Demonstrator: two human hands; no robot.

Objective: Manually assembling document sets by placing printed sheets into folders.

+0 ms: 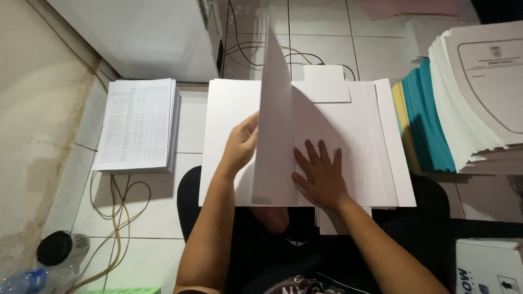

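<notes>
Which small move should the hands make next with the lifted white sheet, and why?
Probably the left hand should lay the upright white sheet over to the left side. The sheet stands on edge, mid-turn, above the white paper stack, and the right hand lies flat on the stack, holding the sheets below in place.

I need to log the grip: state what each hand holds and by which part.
The left hand holds a raised white sheet by its left edge, about halfway up. The right hand holds nothing; it lies flat on the white paper stack.
</notes>
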